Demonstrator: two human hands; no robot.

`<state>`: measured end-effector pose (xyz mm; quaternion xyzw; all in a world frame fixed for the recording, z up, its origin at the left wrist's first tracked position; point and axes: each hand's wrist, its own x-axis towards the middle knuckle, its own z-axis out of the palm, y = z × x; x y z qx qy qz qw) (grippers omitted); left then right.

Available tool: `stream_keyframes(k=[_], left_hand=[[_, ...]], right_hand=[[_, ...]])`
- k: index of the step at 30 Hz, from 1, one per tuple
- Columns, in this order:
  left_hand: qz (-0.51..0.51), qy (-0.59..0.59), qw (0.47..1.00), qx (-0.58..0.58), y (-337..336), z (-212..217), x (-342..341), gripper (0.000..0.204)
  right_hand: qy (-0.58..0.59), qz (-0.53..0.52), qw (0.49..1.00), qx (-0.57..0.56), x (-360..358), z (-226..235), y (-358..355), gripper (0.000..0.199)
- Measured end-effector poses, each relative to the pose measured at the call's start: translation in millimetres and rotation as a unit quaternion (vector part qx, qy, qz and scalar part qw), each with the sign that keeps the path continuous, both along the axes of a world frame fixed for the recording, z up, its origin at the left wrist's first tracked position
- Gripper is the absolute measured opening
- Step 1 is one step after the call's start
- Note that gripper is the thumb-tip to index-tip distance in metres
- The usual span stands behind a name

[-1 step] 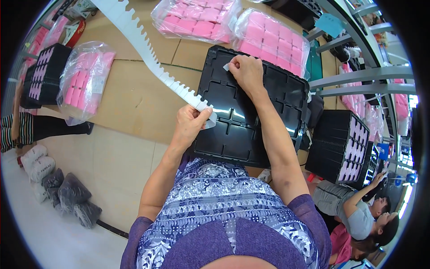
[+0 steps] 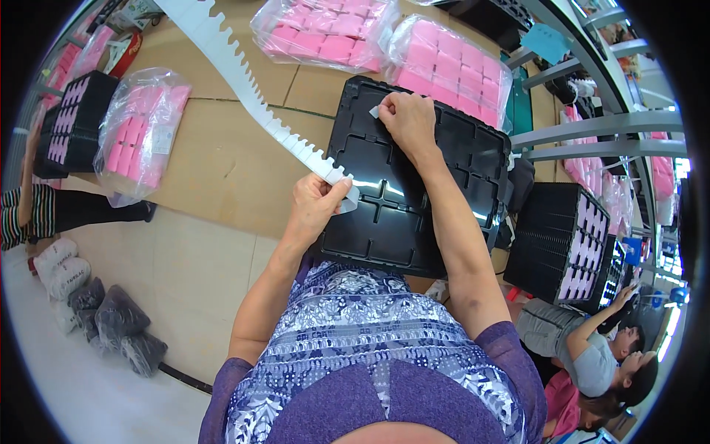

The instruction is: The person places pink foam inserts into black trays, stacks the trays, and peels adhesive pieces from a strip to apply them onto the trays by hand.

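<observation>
A glossy black plastic tray [image 2: 414, 185], moulded into square cells with raised ribs, lies on the brown table [image 2: 222, 163] right before the person. The left hand [image 2: 314, 203] is closed, pinching the near end of a long white strip [image 2: 244, 81] with a notched, tooth-like edge; the strip runs away up and to the left across the table. The left forearm is bent inward, its wrist at the tray's left edge. The right hand [image 2: 407, 122] reaches out with a straight arm, fingers curled and pinching a small white tab [image 2: 375, 112] at the tray's far corner. Three clear, crinkled bags of pink blocks lie on the table: one [image 2: 140, 133] to the left, two [image 2: 325, 29] [image 2: 451, 70] beyond the tray. One stack of black trays [image 2: 74, 122] holding pink pieces stands far left.
</observation>
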<state>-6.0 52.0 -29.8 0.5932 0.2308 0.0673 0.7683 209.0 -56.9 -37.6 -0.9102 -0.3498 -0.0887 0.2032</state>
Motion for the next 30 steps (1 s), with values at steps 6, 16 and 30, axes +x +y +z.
stream_keyframes(k=[6, 16, 30], left_hand=[[-0.007, 0.011, 1.0, 0.007, 0.7, 0.8, 1.1, 0.014], [-0.01, 0.003, 1.0, 0.011, 1.1, -3.9, 1.6, 0.017], [-0.013, -0.01, 1.0, 0.004, 3.0, -2.7, 2.3, 0.015]], right_hand=[[-0.136, 0.086, 0.986, -0.048, 2.4, 5.3, 6.8, 0.012], [0.02, 0.143, 0.985, -0.089, 10.3, 18.2, 4.4, 0.014], [0.132, 0.146, 0.972, 0.13, 5.4, 17.3, -8.1, 0.015]])
